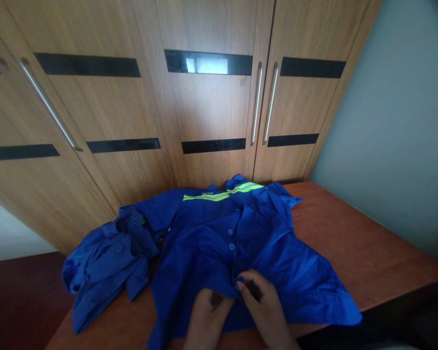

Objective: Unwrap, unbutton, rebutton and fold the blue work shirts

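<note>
A blue work shirt (266,233) with yellow-green reflective bands lies spread on a reddish-brown wooden surface, its collar toward the wardrobe. Two buttons show along its front placket. Low on that placket, my left hand (209,311) pinches one front edge of the shirt between thumb and fingers. Close beside it, my right hand (261,299) pinches the opposite edge, thumb against forefinger, with a bit of blue cloth showing at the fingertips. Whether a button sits between the fingers is too small to tell.
A crumpled blue garment (109,262) lies left of the shirt, partly over the edge of the wooden surface (346,243). Behind stands a wooden wardrobe (211,107) with long metal handles and dark strips. A pale wall (397,136) rises on the right.
</note>
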